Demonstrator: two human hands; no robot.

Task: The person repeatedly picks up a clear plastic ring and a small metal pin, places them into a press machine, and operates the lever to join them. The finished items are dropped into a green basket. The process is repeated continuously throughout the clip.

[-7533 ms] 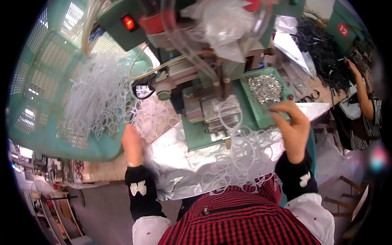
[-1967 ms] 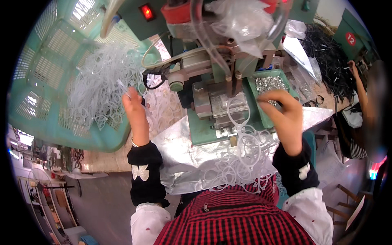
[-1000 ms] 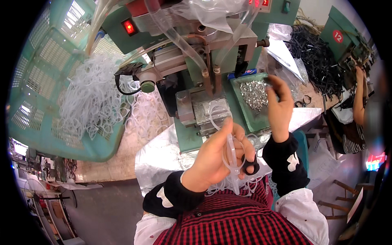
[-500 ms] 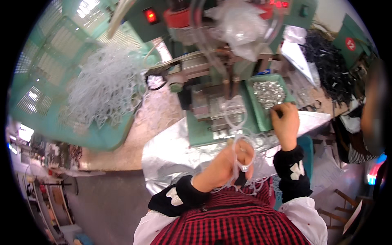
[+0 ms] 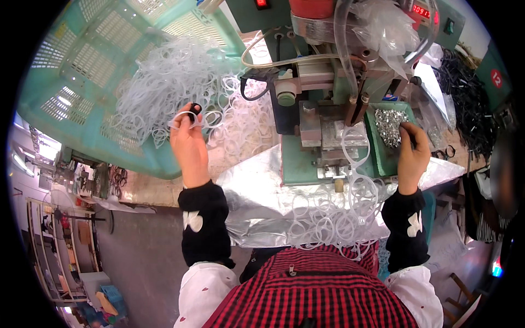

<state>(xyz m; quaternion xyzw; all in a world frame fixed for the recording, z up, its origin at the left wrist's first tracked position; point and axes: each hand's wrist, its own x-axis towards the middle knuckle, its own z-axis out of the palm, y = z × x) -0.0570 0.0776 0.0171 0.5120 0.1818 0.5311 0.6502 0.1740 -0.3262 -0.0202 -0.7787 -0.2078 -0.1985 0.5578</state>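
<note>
At the edge of the heaped clear plastic loops (image 5: 169,82), my left hand (image 5: 191,156) is raised with its fingers closed on a clear plastic loop (image 5: 185,113). A black cover (image 5: 194,109) shows at its fingertips. My right hand (image 5: 414,158) pinches its thumb and fingers at the right side of a green tray (image 5: 386,164). Small shiny metal pieces (image 5: 390,127) fill the tray's far part; whatever the right fingertips hold is too small to see. Between the hands, a chain of joined clear loops (image 5: 363,191) hangs from the bench machine (image 5: 342,136) onto the foil-covered edge.
A big green perforated basket (image 5: 71,126) holds the heap at left. More loops (image 5: 240,123) lie on the bench beside it. Clear tubes (image 5: 342,49) and a plastic bag (image 5: 385,30) hang at the machine. Black straps (image 5: 462,93) are piled far right.
My left hand has left the loops in front of the machine and moved left and away to the basket's heap. My right hand stays by the metal pieces. The view has shifted.
</note>
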